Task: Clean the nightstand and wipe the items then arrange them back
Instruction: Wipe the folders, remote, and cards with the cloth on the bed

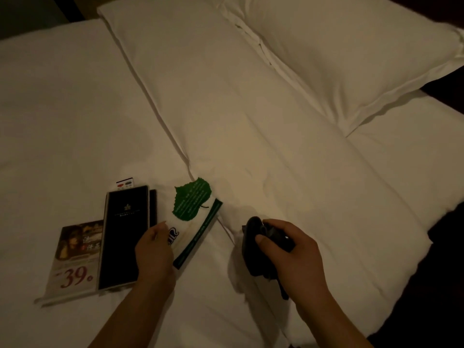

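Several nightstand items lie on the white bed. A black menu booklet (123, 237) overlaps an advert card marked "39" (75, 262). Right of it lies a white card with a green leaf (192, 199) and a green edge strip (198, 234). A small card (124, 184) pokes out above the booklet. My left hand (154, 254) hovers with loosely curled fingers over the white leaf card, beside the booklet's right edge; whether it touches either is unclear. My right hand (293, 252) grips a dark crumpled cloth (256, 249) just above the duvet.
A folded white duvet (251, 136) runs diagonally across the bed, with a large pillow (351, 54) at the top right. The flat sheet (55, 109) spreads to the left. Dark floor shows at the right edge and the top left corner.
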The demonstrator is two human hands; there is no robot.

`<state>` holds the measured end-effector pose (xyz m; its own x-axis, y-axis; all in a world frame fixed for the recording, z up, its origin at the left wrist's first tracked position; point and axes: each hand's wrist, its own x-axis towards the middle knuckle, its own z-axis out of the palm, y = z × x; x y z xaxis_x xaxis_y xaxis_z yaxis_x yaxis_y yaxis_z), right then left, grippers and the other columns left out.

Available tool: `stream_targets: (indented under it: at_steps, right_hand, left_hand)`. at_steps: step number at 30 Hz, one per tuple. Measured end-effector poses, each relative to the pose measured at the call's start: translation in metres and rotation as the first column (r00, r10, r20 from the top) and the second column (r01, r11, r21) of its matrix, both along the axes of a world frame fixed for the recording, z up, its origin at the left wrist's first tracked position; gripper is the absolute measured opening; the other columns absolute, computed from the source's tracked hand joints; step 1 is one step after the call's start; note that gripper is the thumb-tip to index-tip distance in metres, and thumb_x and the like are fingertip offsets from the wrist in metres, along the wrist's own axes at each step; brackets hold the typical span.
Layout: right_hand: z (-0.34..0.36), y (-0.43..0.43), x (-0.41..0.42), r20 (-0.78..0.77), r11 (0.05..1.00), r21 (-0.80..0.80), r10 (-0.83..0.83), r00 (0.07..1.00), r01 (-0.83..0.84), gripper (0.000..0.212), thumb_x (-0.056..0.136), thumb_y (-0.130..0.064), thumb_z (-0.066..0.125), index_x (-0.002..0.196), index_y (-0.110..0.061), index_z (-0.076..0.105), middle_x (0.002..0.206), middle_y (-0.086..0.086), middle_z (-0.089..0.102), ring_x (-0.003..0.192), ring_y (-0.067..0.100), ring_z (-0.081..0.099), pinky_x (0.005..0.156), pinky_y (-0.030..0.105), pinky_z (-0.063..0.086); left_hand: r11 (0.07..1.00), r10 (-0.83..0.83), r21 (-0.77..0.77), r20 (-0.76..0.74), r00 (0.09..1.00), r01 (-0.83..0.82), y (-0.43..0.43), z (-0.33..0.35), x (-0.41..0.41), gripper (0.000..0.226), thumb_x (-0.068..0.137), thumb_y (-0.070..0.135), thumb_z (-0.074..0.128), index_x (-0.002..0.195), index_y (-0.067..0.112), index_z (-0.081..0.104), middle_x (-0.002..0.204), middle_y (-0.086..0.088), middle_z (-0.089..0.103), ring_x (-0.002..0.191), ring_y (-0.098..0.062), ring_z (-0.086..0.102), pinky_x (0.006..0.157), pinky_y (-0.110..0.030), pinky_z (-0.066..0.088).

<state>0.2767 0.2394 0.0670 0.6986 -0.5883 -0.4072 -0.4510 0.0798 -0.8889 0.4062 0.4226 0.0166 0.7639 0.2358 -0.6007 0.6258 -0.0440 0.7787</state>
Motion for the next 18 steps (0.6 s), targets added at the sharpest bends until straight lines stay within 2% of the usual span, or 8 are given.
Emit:
stream_targets:
  at_steps: [2, 5, 9, 13, 18]
  right_hand:
    - [0.002, -0.005, -0.004, -0.006, 1.000, -0.026, -0.015, 1.000, 0.015, 0.024, 0.079, -0.022, 0.075, 0.098, -0.037, 0.072, 0.096, -0.026, 0.069, 0.090, -0.001, 0.066, 0.089, 0.036, 0.057]
    - [0.009, -0.012, -0.012, -0.008, 0.997, -0.053, -0.056, 0.998, 0.055, 0.025, 0.080, -0.023, 0.075, 0.099, -0.037, 0.072, 0.098, -0.020, 0.070, 0.091, 0.002, 0.066, 0.088, 0.038, 0.057]
    - [0.019, -0.015, -0.027, -0.001, 0.989, -0.060, -0.139, 0.990, 0.139, 0.024, 0.080, -0.023, 0.074, 0.100, -0.037, 0.072, 0.099, -0.016, 0.070, 0.091, 0.009, 0.068, 0.082, 0.042, 0.059]
    - [0.025, -0.008, -0.047, 0.011, 0.964, -0.099, -0.245, 0.969, 0.245, 0.025, 0.080, -0.025, 0.075, 0.102, -0.036, 0.071, 0.103, -0.015, 0.069, 0.094, 0.008, 0.067, 0.085, 0.040, 0.058]
    - [0.035, -0.003, -0.081, 0.023, 0.927, -0.154, -0.344, 0.939, 0.343, 0.025, 0.079, -0.027, 0.075, 0.103, -0.036, 0.070, 0.102, -0.015, 0.068, 0.095, 0.006, 0.065, 0.087, 0.038, 0.057]
  left_hand:
    - [0.998, -0.013, -0.069, -0.005, 1.000, 0.013, -0.004, 0.006, 0.000, 0.025, 0.102, 0.020, 0.051, 0.117, 0.006, 0.065, 0.111, -0.020, 0.070, 0.100, -0.036, 0.067, 0.091, -0.053, 0.055]
    - [0.983, -0.046, -0.180, -0.004, 0.999, 0.045, -0.016, 0.016, -0.001, 0.024, 0.102, 0.018, 0.050, 0.118, 0.005, 0.063, 0.100, -0.014, 0.071, 0.085, -0.026, 0.067, 0.069, -0.037, 0.060]
    - [0.951, -0.106, -0.291, -0.011, 0.994, 0.099, -0.027, 0.028, -0.002, 0.022, 0.102, 0.016, 0.050, 0.117, 0.006, 0.062, 0.099, -0.010, 0.069, 0.083, -0.020, 0.065, 0.052, -0.022, 0.057]
    - [0.923, -0.195, -0.346, -0.042, 0.980, 0.168, -0.034, 0.035, -0.006, 0.025, 0.100, 0.016, 0.054, 0.118, 0.003, 0.064, 0.107, -0.016, 0.070, 0.086, -0.023, 0.067, 0.056, -0.026, 0.060]
    - [0.869, -0.351, -0.379, -0.022, 0.936, 0.317, -0.054, 0.048, -0.020, 0.017, 0.099, 0.018, 0.056, 0.107, 0.007, 0.067, 0.095, -0.012, 0.074, 0.082, -0.022, 0.069, 0.060, -0.029, 0.060]
